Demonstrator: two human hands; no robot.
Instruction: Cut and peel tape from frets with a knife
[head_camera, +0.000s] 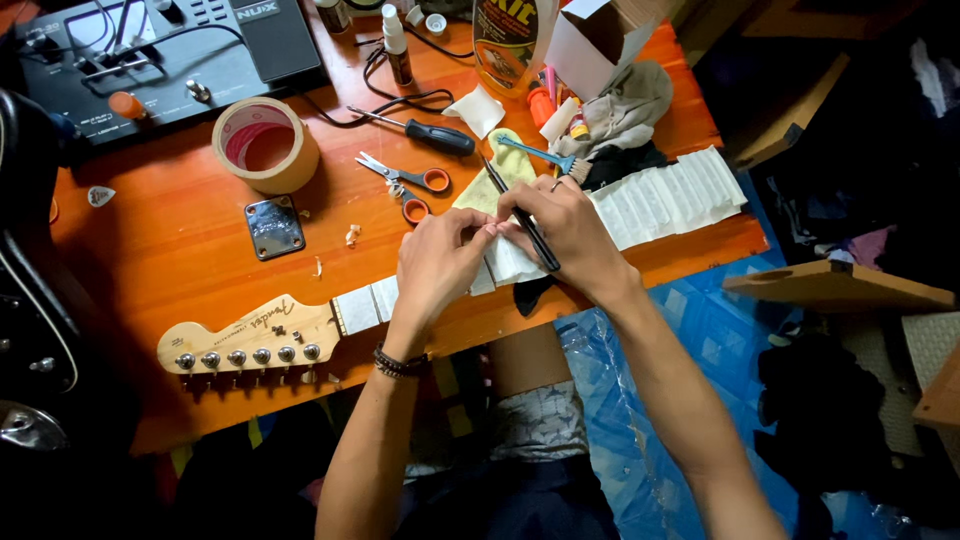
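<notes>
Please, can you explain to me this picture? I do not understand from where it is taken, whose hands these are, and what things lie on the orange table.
There is one picture, from a camera worn on a person's head, looking down at their own two bare hands; no machine is involved. The left hand and right hand meet over a pale wooden guitar neck wrapped in white tape, lying on the orange wooden table. The right hand holds a thin black tool; the left pinches at the tape. Nearby lie a beige tape roll, orange-handled scissors, a black-handled screwdriver and a square metal plate.
</notes>
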